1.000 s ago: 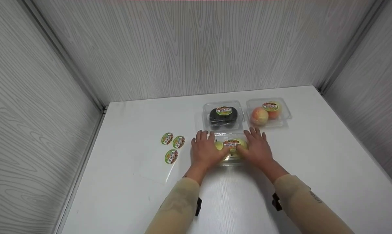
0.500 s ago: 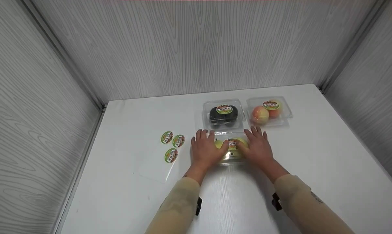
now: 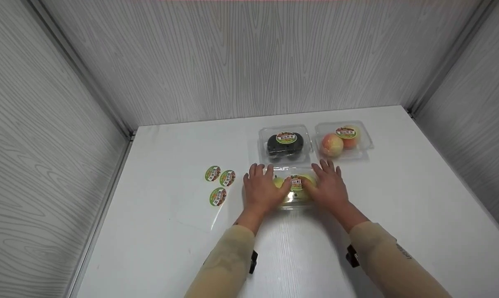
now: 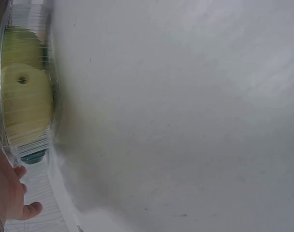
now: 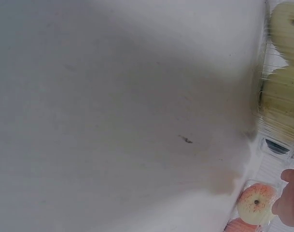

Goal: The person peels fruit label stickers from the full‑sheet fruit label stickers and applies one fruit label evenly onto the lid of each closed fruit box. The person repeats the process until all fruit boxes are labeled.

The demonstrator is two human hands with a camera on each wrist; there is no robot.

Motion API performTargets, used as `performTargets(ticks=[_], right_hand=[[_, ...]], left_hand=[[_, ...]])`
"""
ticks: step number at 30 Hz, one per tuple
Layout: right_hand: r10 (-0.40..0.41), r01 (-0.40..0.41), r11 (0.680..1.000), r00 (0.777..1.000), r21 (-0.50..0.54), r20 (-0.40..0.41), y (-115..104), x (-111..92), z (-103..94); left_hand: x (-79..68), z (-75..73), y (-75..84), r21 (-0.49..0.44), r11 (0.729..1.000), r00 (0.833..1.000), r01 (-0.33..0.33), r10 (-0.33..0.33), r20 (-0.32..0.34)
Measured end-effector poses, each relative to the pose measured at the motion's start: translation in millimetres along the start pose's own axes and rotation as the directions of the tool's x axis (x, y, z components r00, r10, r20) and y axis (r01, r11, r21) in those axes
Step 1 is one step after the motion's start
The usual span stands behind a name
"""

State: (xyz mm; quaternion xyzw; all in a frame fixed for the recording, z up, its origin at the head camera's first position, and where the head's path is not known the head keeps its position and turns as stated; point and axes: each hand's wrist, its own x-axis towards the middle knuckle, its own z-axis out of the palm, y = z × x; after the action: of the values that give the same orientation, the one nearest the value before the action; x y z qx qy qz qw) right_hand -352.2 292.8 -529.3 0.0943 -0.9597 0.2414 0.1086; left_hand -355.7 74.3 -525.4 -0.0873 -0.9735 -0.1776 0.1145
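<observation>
A clear plastic clamshell box (image 3: pixel 293 204) with yellow-green fruit that looks like pears (image 4: pixel 27 104) lies in front of the person in the head view. A round fruit label (image 3: pixel 296 182) is on its lid. The left hand (image 3: pixel 259 191) rests along the box's left side, fingers stretched forward and its thumb on the label's left part. Mirroring it, the right hand (image 3: pixel 330 189) lies along the right side, thumb on the label's right part. Both thumbs cover parts of the label. In the right wrist view, only some fingers (image 5: pixel 289 203) show beyond the box.
Behind stand two more labelled clamshell boxes, one with dark fruit (image 3: pixel 285 145), one with peaches (image 3: pixel 333 145). To the left, three round labels (image 3: pixel 218 197) sit on a clear backing sheet on the white table (image 3: pixel 150 240). Grey wood-grain walls (image 3: pixel 249 62) enclose the back and sides.
Both thumbs have shifted slightly over the label, covering more of its left and right ends. The hands otherwise stay at the box's sides.
</observation>
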Motion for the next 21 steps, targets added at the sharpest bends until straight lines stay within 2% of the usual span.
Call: performTargets(ticks=[5, 11, 14, 17, 21], right_hand=[[-0.005, 0.005, 1.0, 1.0, 0.005, -0.016, -1, -2, -1.3], [0.032, -0.033, 0.999, 0.999, 0.028, 0.008, 0, -8, 0.6], [0.042, -0.043, 0.997, 0.999, 0.061, 0.009, 1, -10, -0.8], [0.011, -0.009, 0.998, 1.0, 0.068, -0.024, 1, -12, -6.1], [-0.08, 0.08, 0.997, 0.995, 0.002, -0.065, 4, -22, -15.7]], left_hand=[[-0.5, -1.1, 0.6, 0.013, 1.0, 1.0, 0.0, 0.0, -0.003], [-3.0, 0.7, 1.3, 0.027, 1.0, 1.0, -0.003, 0.003, 0.012], [-5.8, -2.6, 0.7, 0.013, 1.0, 1.0, -0.001, 0.001, -0.005], [-8.6, -10.7, -0.6, 0.006, 1.0, 0.999, -0.027, 0.027, -0.044], [-14.7, -23.4, -4.6, 0.074, 0.992, 0.993, -0.104, 0.108, -0.049]])
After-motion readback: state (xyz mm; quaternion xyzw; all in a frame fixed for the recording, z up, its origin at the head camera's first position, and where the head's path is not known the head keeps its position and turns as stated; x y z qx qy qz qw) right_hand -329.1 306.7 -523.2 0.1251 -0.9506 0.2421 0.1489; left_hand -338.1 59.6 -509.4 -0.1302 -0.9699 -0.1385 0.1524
